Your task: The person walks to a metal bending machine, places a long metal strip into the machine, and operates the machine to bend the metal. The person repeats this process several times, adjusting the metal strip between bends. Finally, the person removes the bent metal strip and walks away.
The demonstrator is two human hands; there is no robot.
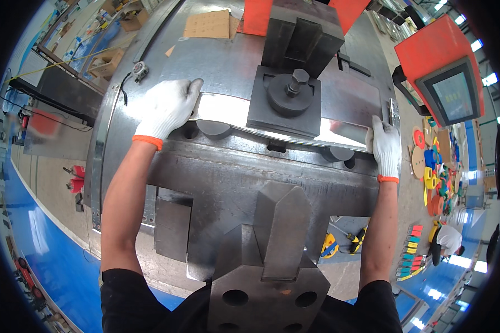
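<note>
A long shiny flat metal bar point(225, 109) lies crosswise on the steel machine table point(205, 177). My left hand point(169, 106), in a white knit glove with an orange cuff, is closed on the bar's left end, thumb toward the far side. The matching gloved right hand point(385, 145) grips its right end. A dark square block with a round disc and bolt point(290, 94) covers the bar's middle. Along the near edge of the bar sit two round steel posts, one on the left point(214, 129) and one on the right point(338, 154).
A pointed steel tool block point(283, 233) rises close to my chest, between my forearms. A tape measure point(139, 70) and cardboard point(207, 24) lie on the table's far left. An orange control box with a screen point(451, 91) hangs at right, above coloured tape rolls point(430, 177) on the floor.
</note>
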